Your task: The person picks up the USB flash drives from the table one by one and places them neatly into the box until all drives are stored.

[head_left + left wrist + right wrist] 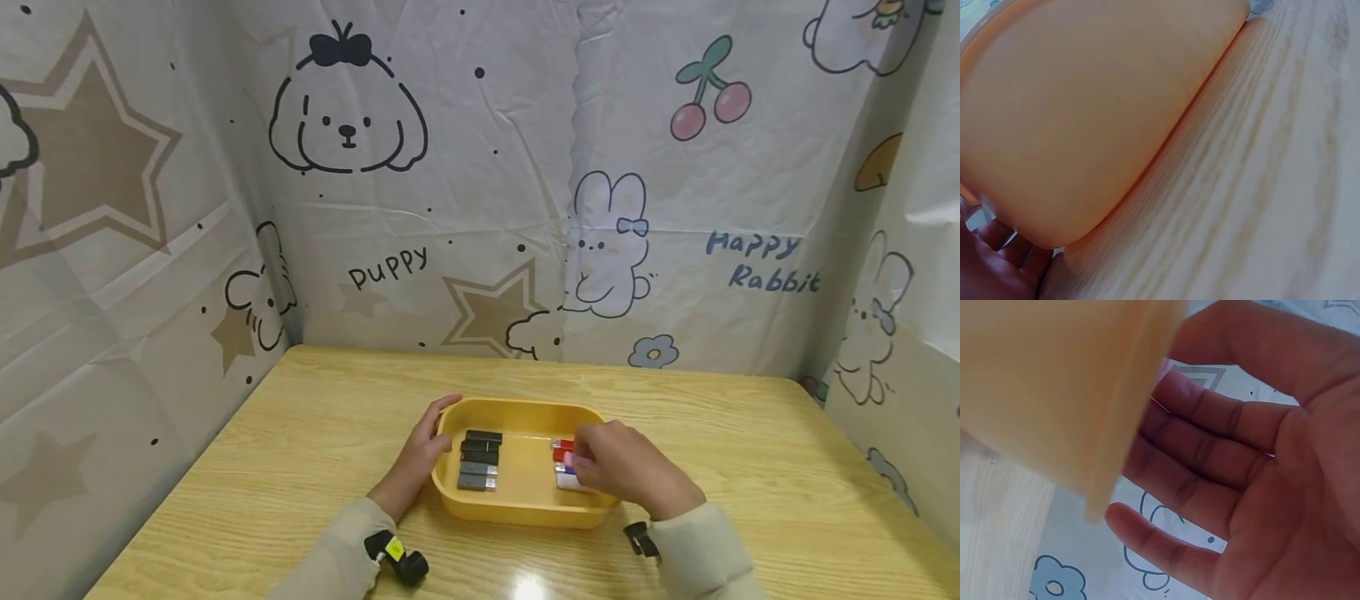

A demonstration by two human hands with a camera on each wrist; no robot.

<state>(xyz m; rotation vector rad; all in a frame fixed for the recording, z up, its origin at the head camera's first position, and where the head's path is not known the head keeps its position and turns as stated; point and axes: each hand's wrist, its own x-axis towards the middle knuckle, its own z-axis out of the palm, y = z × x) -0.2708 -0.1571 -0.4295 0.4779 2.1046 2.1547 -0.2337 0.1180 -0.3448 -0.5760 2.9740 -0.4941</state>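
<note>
My left hand (417, 457) grips the left end of a yellow plastic tray (517, 514), thumb over the rim and fingers outside. In the left wrist view, those fingers (1013, 250) curl at the tray's lower corner. My right hand (633, 468) reaches over the tray's right end and pinches a pink USB stick (568, 459), mostly hidden by the fingers. Beneath it lie red USB sticks (561, 455), a blue one (565, 469) and a white one (572, 482). Black USB sticks (480, 446) and grey ones (472, 482) form a column on the left.
The tray stands on a light wood-grain table (337, 417). Behind and at both sides hangs a pale printed cloth (480, 192) with cartoon animals and stars. Small black cameras are strapped at both wrists, the left one (405, 567) hanging low beside the sleeve.
</note>
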